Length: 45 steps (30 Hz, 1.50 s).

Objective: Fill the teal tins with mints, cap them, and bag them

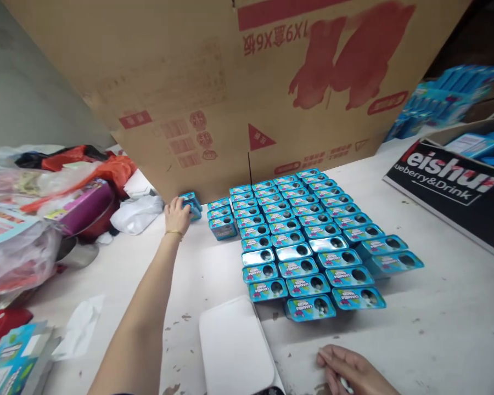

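Observation:
My left hand (177, 215) reaches far across the white table (436, 307), with its fingers closed round a small blue box (191, 204) that sits just left of a big block of the same blue boxes (308, 241). A thin gold bracelet rings that wrist. The boxes lie in tight rows, each with a round window in its lid. My right hand (352, 368) rests low at the near edge, its fingers curled round a small white thing I cannot name. A white rectangular lid or tray (234, 345) lies between my arms.
A large cardboard carton (230, 82) with red print stands behind the boxes. Plastic bags and a purple packet (82, 206) pile up on the left. A black printed carton (448, 184) and more blue packs (444, 99) are at the right. A blue packet (8, 356) lies near left.

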Motion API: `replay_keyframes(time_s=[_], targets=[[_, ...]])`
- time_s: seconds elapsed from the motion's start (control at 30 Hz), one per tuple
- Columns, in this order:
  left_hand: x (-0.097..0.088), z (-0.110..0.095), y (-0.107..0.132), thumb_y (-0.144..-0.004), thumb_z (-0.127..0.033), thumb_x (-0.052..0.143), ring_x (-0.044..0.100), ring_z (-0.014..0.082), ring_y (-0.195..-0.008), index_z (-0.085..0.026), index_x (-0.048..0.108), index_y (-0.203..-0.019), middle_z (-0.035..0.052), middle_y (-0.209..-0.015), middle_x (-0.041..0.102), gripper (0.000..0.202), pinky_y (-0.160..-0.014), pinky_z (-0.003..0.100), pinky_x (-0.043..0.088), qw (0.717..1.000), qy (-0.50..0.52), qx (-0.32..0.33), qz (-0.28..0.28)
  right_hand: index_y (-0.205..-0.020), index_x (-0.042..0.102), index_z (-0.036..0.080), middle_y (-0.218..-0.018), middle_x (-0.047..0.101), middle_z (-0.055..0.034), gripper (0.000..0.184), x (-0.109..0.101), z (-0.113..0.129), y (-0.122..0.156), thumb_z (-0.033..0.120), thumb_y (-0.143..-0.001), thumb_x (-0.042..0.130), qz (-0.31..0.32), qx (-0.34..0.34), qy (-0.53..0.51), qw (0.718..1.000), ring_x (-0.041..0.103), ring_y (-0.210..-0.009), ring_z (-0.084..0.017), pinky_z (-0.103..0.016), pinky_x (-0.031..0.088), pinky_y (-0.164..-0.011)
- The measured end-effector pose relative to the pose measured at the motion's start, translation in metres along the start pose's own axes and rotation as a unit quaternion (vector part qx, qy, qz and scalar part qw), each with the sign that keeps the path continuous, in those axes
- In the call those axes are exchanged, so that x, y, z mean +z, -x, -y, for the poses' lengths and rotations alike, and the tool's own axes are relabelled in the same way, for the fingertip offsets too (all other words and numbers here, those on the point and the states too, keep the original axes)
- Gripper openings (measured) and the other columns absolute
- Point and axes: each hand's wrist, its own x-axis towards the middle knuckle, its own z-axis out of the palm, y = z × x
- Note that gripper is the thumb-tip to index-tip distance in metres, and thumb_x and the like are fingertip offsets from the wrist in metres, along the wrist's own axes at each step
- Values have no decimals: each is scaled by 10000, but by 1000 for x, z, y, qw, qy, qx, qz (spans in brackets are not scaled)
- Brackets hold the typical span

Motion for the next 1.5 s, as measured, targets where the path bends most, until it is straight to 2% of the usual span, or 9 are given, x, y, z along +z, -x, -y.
replay_keyframes(time_s=[0.2, 0.37, 0.5, 0.67, 0.8, 0.93, 1.07, 1.27, 1.5], targets=[[-68, -18, 75, -894, -279, 478, 566, 281, -977, -168, 614, -903, 129, -1113, 591, 177, -855, 433, 441, 993, -14, 108, 54, -767, 631, 150, -714, 683, -12, 353, 5, 21, 13, 285, -565, 888, -64, 42, -204, 976, 665, -636, -95, -132, 530, -548], [-144, -72, 178, -916, -296, 450, 578, 201, -799, -186, 593, -846, 73, -977, 600, 193, -681, 331, 463, 967, 77, 217, 112, -815, 668, 104, -803, 727, -105, 155, 12, 33, 21, 85, -688, 756, -35, 54, -198, 978, 710, -744, -139, -167, 575, -658], [-163, -119, 230, -916, -276, 488, 580, 199, -771, -176, 558, -868, 65, -923, 614, 131, -658, 329, 463, 950, 94, 257, 150, -883, 670, 96, -819, 734, -120, 170, 11, 29, 30, 46, -724, 706, -12, 47, -153, 987, 699, -715, -119, -157, 567, -659], [-157, -141, 244, -893, -276, 555, 592, 222, -767, -162, 539, -936, 69, -902, 635, 123, -644, 352, 471, 955, 86, 244, 145, -844, 673, 116, -718, 689, -42, 178, 4, 18, 42, 197, -725, 779, 33, 13, -121, 992, 648, -615, -79, -122, 517, -528], [-162, -129, 249, -892, -424, 574, 613, 237, -935, -164, 514, -1130, 95, -1061, 638, 358, -768, 371, 506, 961, 179, 203, 55, -870, 676, 132, -815, 722, -70, 258, -3, 16, 52, 175, -660, 819, 13, 19, -113, 993, 673, -700, -94, -148, 550, -636], [-160, -103, 275, -892, -451, 569, 625, 199, -967, -178, 522, -1177, 77, -1063, 649, 398, -869, 352, 508, 956, 286, 32, -51, -907, 675, 137, -858, 737, -86, 341, -6, 18, 60, 201, -618, 845, 5, 28, -58, 998, 671, -708, -98, -181, 553, -700], [-123, -82, 328, -878, -454, 559, 641, 178, -864, -174, 566, -1111, 52, -949, 664, 364, -817, 332, 529, 931, 329, -150, -56, -871, 681, 134, -751, 711, -49, 406, -2, 23, 61, 313, -560, 871, 29, 1, -2, 1000, 615, -626, -80, -172, 495, -583], [-54, -89, 395, -873, -470, 507, 633, 211, -876, -160, 584, -1046, 83, -941, 661, 364, -815, 367, 517, 914, 339, -221, -1, -860, 676, 134, -646, 662, -11, 412, 29, 59, 58, 409, -593, 827, 57, -71, 169, 981, 528, -535, -75, -224, 442, -549], [-48, -97, 400, -926, -400, 458, 587, 235, -916, -157, 567, -1071, 99, -956, 647, 303, -847, 400, 468, 931, 303, -203, -10, -854, 676, 133, -624, 646, -9, 238, 94, 110, 47, 337, -737, 714, 137, -250, 334, 898, 556, -550, -99, -242, 448, -547]])
